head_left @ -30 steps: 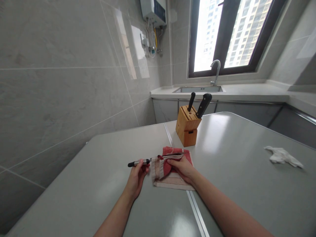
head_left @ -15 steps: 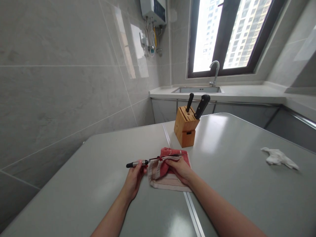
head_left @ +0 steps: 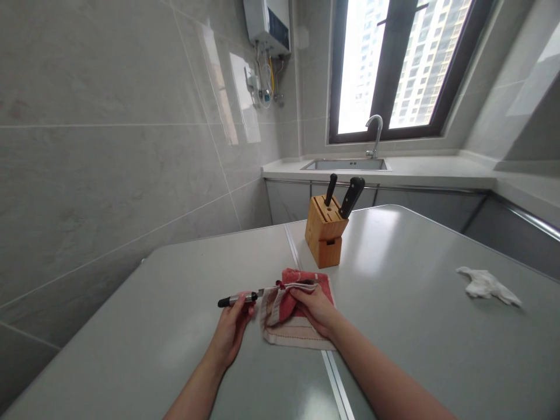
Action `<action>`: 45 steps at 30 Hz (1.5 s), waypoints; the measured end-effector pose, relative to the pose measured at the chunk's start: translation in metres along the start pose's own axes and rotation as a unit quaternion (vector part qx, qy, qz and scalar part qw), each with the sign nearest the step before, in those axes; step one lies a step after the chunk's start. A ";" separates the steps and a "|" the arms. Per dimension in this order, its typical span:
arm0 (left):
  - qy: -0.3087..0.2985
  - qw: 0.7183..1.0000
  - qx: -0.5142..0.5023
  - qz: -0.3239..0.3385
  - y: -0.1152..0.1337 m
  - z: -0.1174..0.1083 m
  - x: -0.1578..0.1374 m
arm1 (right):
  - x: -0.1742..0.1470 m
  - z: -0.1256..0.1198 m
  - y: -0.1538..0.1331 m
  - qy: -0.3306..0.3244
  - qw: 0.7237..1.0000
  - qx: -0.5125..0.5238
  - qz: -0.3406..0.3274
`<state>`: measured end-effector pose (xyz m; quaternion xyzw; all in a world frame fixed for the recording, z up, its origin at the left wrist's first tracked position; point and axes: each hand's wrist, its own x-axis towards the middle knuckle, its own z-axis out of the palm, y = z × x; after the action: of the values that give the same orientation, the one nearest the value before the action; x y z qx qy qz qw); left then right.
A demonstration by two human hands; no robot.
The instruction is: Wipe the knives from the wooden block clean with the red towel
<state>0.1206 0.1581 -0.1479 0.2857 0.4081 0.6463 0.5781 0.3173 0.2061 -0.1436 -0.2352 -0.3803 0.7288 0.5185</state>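
My left hand is closed around the black and silver handle of a knife, which lies nearly level and points right. Only a short bit of the blade shows beside the handle; the rest runs into a red and white cloth. Pinching that cloth around the blade is my right hand, its fingers partly hidden in the folds. The cloth's lower part drapes over the table. Just behind it stands a wooden knife block holding a small and a large black-handled knife.
The grey table has a pale seam strip running through it. A crumpled white tissue lies at the right. Beyond the table are a counter with a sink and a faucet, below a window. A tiled wall rises at the left.
The camera view has shifted slightly, so everything sits a little lower and to the left. Less bare blade shows between the handle and the cloth. Both hands keep their holds.
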 end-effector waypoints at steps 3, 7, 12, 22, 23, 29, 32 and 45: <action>0.008 1.000 -0.007 -0.002 0.001 0.000 0.001 | 0.000 0.001 -0.001 0.004 1.000 -0.002 0.006; 0.018 1.000 -0.013 -0.005 0.002 0.001 0.001 | 0.000 0.001 0.000 -0.001 1.000 -0.012 0.001; 0.027 0.999 -0.028 0.000 0.004 0.003 0.000 | 0.000 0.001 0.000 0.001 1.000 0.017 0.014; 0.027 0.999 -0.045 0.004 0.007 0.005 0.000 | 0.000 0.003 -0.002 0.004 0.999 0.021 0.026; 0.031 0.998 -0.047 0.005 0.007 0.005 0.000 | 0.000 0.003 -0.002 0.007 1.000 0.015 0.025; 0.051 0.997 -0.062 -0.005 0.009 0.007 0.000 | 0.001 0.002 -0.001 0.021 0.999 -0.023 0.030; 0.049 0.997 -0.059 -0.008 0.009 0.007 -0.001 | 0.000 0.003 -0.002 0.023 0.999 -0.011 0.044; 0.031 0.998 -0.063 -0.007 0.009 0.003 -0.002 | 0.001 0.004 -0.005 0.017 0.998 -0.007 0.052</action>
<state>0.1187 0.1571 -0.1385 0.2256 0.3859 0.6750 0.5870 0.3169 0.2066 -0.1376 -0.2707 -0.3638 0.7480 0.4847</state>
